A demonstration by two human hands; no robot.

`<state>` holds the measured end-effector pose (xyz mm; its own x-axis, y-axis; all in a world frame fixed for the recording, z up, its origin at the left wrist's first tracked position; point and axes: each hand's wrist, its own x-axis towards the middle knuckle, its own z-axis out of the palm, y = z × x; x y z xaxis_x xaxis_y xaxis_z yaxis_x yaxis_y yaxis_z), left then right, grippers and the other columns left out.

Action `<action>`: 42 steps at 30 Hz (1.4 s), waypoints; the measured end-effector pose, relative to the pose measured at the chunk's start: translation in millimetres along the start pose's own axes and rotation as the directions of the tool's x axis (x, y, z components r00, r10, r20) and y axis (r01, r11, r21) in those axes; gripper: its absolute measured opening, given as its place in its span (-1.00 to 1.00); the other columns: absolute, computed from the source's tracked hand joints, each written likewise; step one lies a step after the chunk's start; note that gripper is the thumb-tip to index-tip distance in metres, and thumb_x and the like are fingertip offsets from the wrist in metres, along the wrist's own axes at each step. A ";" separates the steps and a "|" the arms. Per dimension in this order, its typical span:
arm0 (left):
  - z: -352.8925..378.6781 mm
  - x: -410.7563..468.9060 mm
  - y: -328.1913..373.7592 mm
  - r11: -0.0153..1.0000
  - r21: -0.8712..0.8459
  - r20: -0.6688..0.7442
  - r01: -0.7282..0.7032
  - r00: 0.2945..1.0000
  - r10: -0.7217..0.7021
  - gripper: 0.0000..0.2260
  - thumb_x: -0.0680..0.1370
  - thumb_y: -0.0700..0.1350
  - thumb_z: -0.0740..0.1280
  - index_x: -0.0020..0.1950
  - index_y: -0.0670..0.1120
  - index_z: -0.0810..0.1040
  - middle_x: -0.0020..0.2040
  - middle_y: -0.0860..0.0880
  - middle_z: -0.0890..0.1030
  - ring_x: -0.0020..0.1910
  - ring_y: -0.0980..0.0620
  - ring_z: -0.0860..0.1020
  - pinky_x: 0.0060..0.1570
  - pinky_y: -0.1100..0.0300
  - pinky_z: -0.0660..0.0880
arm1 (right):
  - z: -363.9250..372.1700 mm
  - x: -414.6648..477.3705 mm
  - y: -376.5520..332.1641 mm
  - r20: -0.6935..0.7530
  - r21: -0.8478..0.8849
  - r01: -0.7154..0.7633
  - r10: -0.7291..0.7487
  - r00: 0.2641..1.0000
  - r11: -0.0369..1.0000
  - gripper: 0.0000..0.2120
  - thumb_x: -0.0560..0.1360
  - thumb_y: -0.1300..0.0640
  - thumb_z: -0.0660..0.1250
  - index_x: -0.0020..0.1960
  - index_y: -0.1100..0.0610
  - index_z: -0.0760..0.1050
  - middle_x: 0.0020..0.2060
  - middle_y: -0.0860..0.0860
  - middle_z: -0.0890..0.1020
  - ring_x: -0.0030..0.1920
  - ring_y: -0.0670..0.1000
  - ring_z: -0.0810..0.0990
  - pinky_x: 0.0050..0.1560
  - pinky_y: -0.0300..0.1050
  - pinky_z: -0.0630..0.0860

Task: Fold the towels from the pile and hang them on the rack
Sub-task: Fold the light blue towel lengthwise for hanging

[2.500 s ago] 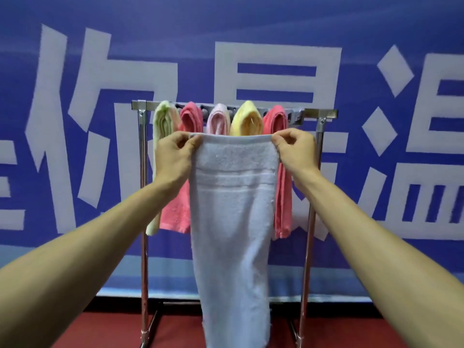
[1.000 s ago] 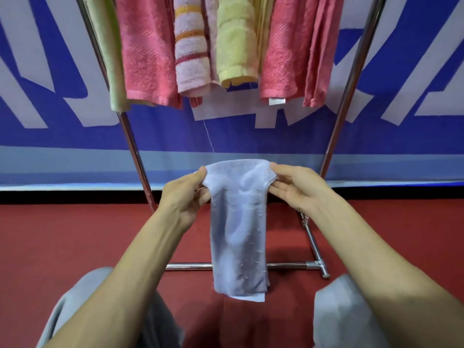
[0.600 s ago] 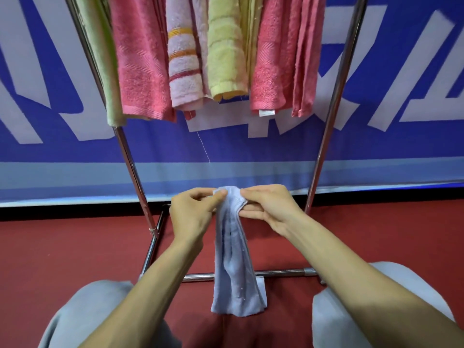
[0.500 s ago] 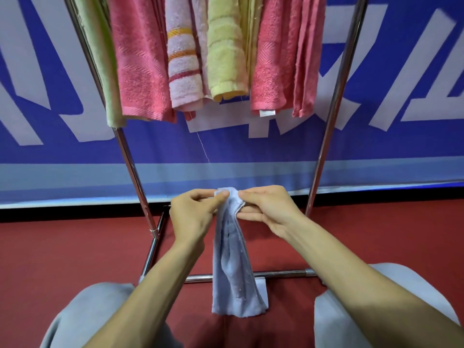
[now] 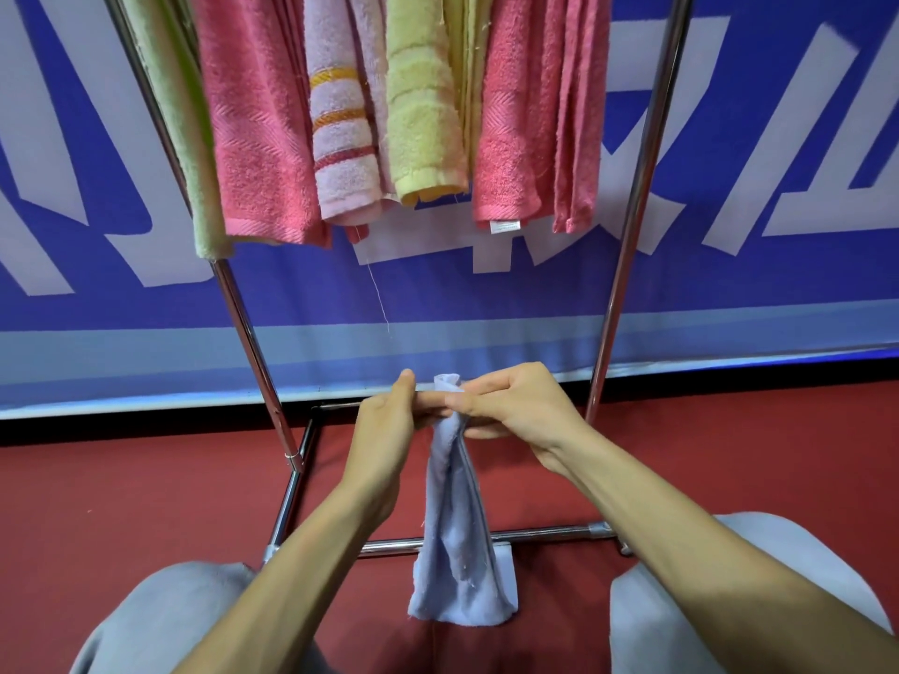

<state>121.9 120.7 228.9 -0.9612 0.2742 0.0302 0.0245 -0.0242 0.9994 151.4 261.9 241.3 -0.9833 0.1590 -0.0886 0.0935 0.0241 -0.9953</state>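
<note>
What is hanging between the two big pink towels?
In the head view, a pale pink striped towel and a yellow towel hang between the left pink towel and the right pink towel.

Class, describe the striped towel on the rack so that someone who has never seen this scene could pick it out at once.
Start at the metal rack standing before the blue banner, with a row of towels hanging from it. The striped towel is third from the left, between a pink towel and a yellow-green towel. It alone is pale pink with orange and red bands.
</note>
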 end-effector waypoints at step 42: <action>-22.3 18.8 40.0 0.908 0.290 0.098 -0.301 0.953 0.285 -0.90 0.53 -0.13 0.38 -0.05 -0.15 0.55 -0.26 0.02 0.61 -0.28 0.16 0.56 -0.21 0.23 0.51 | -13.0 13.2 -43.0 -0.227 -0.246 0.300 -0.356 0.907 0.922 -0.78 0.41 0.33 0.42 -0.25 0.01 0.55 -0.34 -0.03 0.60 -0.27 -0.06 0.53 -0.17 -0.07 0.53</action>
<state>98.7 103.4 269.0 -0.8827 0.3483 0.3155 0.3917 0.1746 0.9034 136.4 275.7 283.4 -0.8893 0.3598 0.2824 -0.1705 0.3123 -0.9346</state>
